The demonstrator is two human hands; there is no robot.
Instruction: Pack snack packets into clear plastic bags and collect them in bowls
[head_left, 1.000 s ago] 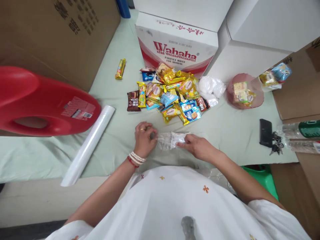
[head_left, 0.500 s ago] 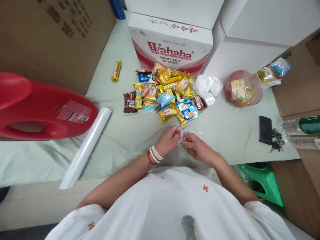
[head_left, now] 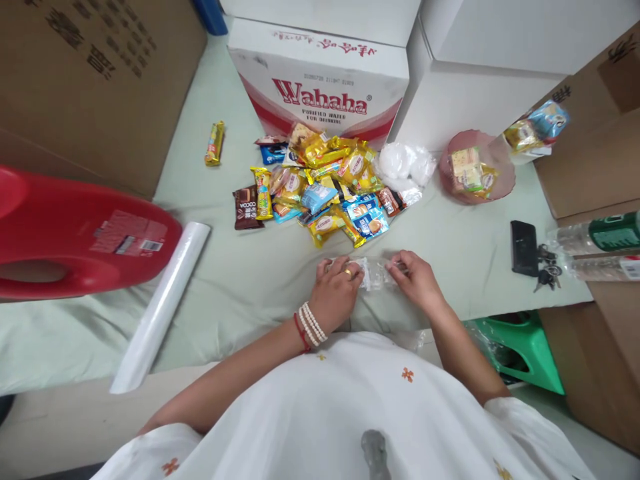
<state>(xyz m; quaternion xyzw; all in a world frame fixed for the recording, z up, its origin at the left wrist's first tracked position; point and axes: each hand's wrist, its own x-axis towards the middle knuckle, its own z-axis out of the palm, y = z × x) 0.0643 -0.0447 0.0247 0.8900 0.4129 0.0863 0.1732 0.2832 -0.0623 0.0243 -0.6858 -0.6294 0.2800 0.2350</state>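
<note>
A small clear plastic bag (head_left: pixel 374 275) with a whitish part near its left side lies stretched between my hands at the table's front. My left hand (head_left: pixel 337 293), wearing a gold ring and beaded bracelets, has its fingers bent over the bag's left part. At the other end, my right hand (head_left: pixel 416 279) pinches the plastic between thumb and fingers. Just beyond the hands is a heap of wrapped snacks (head_left: pixel 325 217) in yellow, blue and brown packets. What lies under my left palm is hidden.
Left of the hands are a plastic film roll (head_left: pixel 163 303) and a red jug (head_left: pixel 100 233). A lone yellow snack bar (head_left: pixel 215 143) lies apart. Behind stands a Wahaha carton (head_left: pixel 320 83). A pink bowl (head_left: pixel 450 181), a black wallet-like item (head_left: pixel 523 247), keys (head_left: pixel 549 275) and bottles (head_left: pixel 595 235) are right.
My hands have moved apart, drawing the bag out flat between them. My left hand has turned palm down over it, while the right has shifted to its right end. The view has shifted slightly.
</note>
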